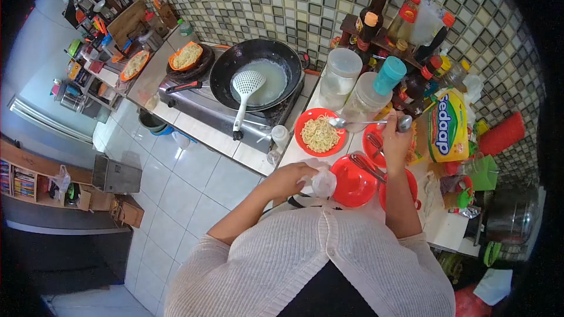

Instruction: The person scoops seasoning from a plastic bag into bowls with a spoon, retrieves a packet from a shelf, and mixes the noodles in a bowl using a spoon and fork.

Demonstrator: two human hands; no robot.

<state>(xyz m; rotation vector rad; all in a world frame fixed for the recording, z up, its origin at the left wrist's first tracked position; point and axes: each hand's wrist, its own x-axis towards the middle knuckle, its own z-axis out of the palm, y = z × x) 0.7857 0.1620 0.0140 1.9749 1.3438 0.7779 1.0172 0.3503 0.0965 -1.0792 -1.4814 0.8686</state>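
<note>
My left hand (291, 179) is closed around the side of a small clear plastic cup (324, 184), tilted near the edge of a red plate (352, 183). In my right hand (396, 142) is a metal spoon (358, 122), held crosswise with its tip over a red bowl of noodles (321, 134). Another spoon-shaped metal end (404, 123) shows at the right of that hand; whether it is a separate utensil I cannot tell. Metal cutlery (367, 167) lies across the red dishes below my right hand.
A black wok (223, 76) with cloudy liquid and a white slotted ladle (248, 85) sits on the stove (194, 105). Behind the bowls stand clear jars (341, 73), sauce bottles (379, 9) and a yellow Sedaap pack (447, 126). Noodles fill orange dishes (187, 56) further left.
</note>
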